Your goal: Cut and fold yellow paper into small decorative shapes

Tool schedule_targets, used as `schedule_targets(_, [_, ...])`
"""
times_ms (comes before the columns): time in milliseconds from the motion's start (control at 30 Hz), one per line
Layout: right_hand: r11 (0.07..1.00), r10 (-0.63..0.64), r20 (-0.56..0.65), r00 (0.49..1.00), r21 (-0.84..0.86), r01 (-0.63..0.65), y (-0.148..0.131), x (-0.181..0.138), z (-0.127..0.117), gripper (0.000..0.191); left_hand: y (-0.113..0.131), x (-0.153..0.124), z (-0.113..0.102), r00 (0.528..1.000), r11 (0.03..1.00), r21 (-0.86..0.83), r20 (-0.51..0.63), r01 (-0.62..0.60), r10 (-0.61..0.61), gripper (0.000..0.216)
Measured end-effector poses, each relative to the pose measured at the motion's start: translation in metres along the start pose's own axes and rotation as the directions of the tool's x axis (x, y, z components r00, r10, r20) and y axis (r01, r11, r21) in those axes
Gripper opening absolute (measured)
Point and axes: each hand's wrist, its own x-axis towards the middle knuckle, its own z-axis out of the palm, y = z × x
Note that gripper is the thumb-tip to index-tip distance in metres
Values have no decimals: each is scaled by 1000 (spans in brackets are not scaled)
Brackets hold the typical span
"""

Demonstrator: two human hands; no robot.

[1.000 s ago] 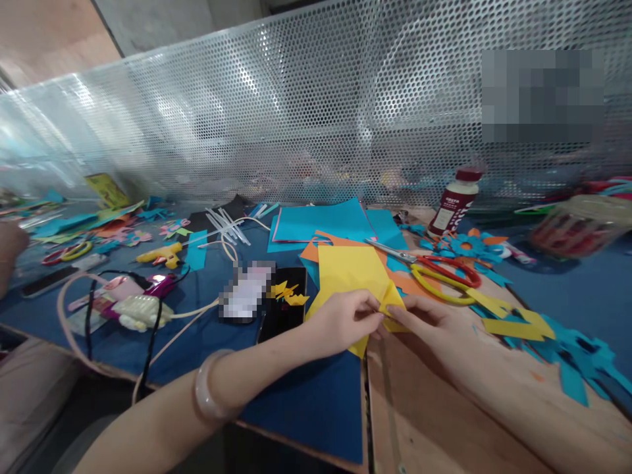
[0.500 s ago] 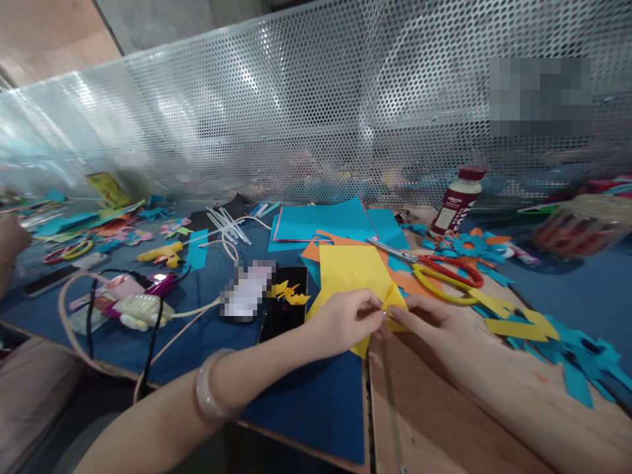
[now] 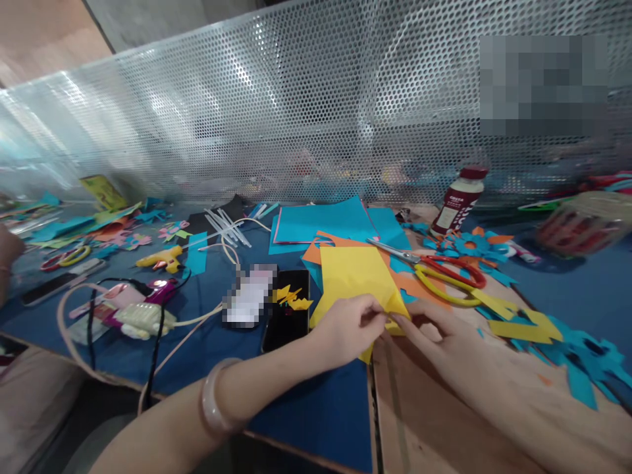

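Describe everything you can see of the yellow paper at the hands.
The yellow paper looks smooth and plain. Its far part has straight edges and overlaps orange paper; its near right part is bent where the left hand and right hand pinch it with their fingertips. The left hand hides some, so whether it is one sheet is unclear.

Pale bangle (image 3: pixel 210 399), perhaps faintly pink

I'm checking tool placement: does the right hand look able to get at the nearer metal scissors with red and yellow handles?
Probably yes: those scissors lie just beyond the right hand, their handles largely uncovered. It would likely have to let go of the yellow paper first.
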Motion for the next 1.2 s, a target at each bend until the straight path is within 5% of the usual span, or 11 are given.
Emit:
schedule_targets(333, [997,46,63,997,53,-49,-15,6,-5,31,-4,3,0,998,1000,25,-69,10,-8,20])
schedule_targets(567, [991,93,60,994,90,-98,-21,9,-6,31,-3,2,-9,999,979,200,-1,-44,45,22])
schedule_targets(1067, [980,146,245,959,96,-174,-45,16,-13,27,-9,-10,-34,980,977,166,170,-131,103,22])
schedule_targets(1200, [980,153,193,969,98,-174,-39,16,-8,22,-10,-13,-36,979,980,141,173,-137,112,24])
